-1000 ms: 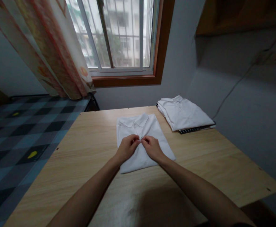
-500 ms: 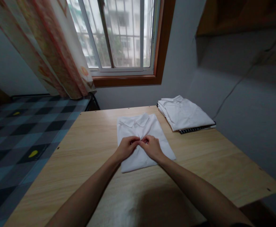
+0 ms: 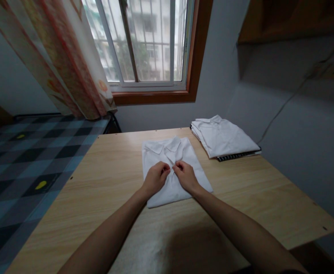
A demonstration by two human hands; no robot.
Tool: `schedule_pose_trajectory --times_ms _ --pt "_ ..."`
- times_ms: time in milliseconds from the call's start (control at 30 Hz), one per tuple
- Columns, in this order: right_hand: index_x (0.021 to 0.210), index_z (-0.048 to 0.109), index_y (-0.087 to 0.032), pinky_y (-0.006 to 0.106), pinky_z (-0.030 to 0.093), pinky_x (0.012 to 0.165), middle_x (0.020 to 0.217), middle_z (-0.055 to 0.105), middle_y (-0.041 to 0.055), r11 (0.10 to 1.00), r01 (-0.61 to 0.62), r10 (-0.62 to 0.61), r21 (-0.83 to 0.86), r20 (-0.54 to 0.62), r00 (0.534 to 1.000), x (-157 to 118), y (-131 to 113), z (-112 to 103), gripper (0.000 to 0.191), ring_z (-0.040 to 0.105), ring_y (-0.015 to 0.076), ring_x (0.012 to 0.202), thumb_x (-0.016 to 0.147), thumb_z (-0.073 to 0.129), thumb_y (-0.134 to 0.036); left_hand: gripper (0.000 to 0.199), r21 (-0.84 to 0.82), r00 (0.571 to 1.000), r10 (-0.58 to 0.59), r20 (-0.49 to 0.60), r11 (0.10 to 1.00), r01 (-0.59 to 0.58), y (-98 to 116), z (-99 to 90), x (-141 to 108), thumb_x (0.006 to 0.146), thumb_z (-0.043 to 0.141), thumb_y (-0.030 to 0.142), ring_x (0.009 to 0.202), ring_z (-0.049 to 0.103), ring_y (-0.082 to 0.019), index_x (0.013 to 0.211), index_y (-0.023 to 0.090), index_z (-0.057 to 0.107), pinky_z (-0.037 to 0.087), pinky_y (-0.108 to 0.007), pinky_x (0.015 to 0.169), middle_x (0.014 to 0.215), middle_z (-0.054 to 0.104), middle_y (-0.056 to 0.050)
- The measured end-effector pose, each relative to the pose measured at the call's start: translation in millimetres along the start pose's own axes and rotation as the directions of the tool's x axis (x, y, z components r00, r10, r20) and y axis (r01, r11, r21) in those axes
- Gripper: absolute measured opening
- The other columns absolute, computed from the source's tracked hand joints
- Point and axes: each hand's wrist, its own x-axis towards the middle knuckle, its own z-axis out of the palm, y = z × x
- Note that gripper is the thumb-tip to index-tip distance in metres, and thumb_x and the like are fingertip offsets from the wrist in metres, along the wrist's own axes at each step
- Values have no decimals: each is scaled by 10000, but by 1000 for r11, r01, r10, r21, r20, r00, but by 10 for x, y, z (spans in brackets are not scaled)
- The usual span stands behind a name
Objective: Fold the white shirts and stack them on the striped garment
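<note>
A folded white shirt (image 3: 172,192) lies flat on the wooden table, its collar toward the window. Both hands meet near the middle of its front placket. My left hand (image 3: 157,176) is closed in a pinch on the fabric just left of the placket. Opposite it, my right hand (image 3: 186,175) pinches the placket from the right side. Small creases run out from between the fingertips. The fingertips are slightly apart, and any button between them is too small to make out.
A stack of folded white shirts (image 3: 225,135), with a dark striped piece underneath, sits at the table's (image 3: 112,167) back right corner. To the left is a bed with a checked cover (image 3: 66,151). Ahead are a barred window (image 3: 149,45) and a curtain (image 3: 72,64).
My hands have drawn slightly apart at the placket, where the fingertips touched before. The shirt's front is a little less bunched; the shirt stays in place.
</note>
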Motion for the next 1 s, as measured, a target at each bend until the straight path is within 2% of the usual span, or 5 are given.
schedule_pose_trajectory --times_ms 233,333,500,667,1000 --pt "763 559 -196 290 408 666 713 570 10 994 -18 52 104 -333 942 124 74 -107 229 518 177 682 818 504 -412 100 132 953 -176 -245 968 213 -130 -81 73 863 517 207 742 598 -186 865 173 611 442 -295 680 837 650 -53" --pt "787 548 -197 291 422 664 718 572 8 981 4 72 196 -379 923 190 124 -149 239 537 177 686 820 516 -432 157 281 930 -136 -341 929 239 -75 -166 99 864 508 194 813 604 -211 960 162 628 442 -323 736 929 655 -85" --pt "849 520 -210 272 422 595 649 564 -28 921 -6 138 390 -310 941 236 203 -130 266 543 162 606 819 548 -473 185 331 999 -44 -25 942 50 262 -166 38 857 578 353 762 582 -192 865 180 644 425 -294 704 809 640 -46" --pt "887 531 -211 275 456 659 760 627 -4 894 44 77 447 -249 965 192 157 -116 231 595 166 705 812 589 -422 123 343 981 -97 168 939 34 362 -23 -33 786 637 296 748 565 -181 748 182 662 391 -277 663 792 627 -44" --pt "754 652 -186 287 422 736 773 651 27 969 127 -116 -212 63 991 -76 -87 -139 94 566 171 766 755 577 -129 231 -255 948 -270 172 917 307 115 -27 60 660 625 368 582 412 -116 576 170 540 306 -236 554 560 464 40"
